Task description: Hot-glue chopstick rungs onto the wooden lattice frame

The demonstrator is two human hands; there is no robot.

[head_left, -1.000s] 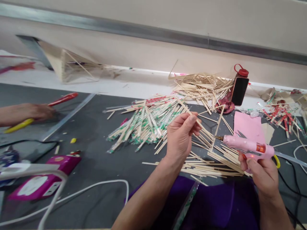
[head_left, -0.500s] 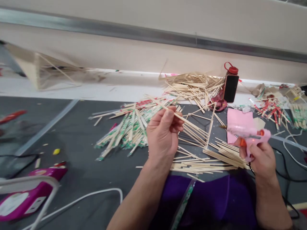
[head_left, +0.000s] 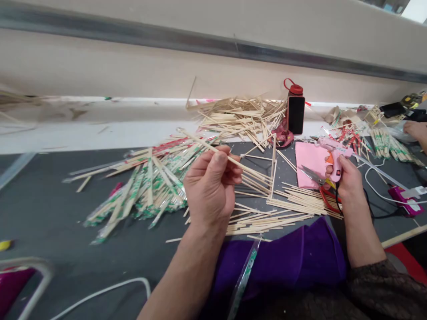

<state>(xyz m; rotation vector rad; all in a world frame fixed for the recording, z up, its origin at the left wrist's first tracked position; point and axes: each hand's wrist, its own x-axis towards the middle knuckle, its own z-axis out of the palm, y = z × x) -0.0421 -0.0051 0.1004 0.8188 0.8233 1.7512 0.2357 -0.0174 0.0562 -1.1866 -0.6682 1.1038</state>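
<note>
In the middle of the frame, the left hand [head_left: 211, 184] pinches a thin stick [head_left: 200, 141], maybe stuck to other sticks [head_left: 274, 151]; I can't quite tell. Squeezing hard could snap it. At the right, the right hand [head_left: 349, 175] grips a pink glue gun [head_left: 335, 146] beside scissors [head_left: 312, 174], so a bump could cut that hand.

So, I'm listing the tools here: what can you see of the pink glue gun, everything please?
The pink glue gun looks plastic, with an orange trigger. A translucent stick runs out of its back. The right hand grips its handle, and its front points left in the picture, near the far edge of the pink sheet. Its tip is too small to make out.
</note>
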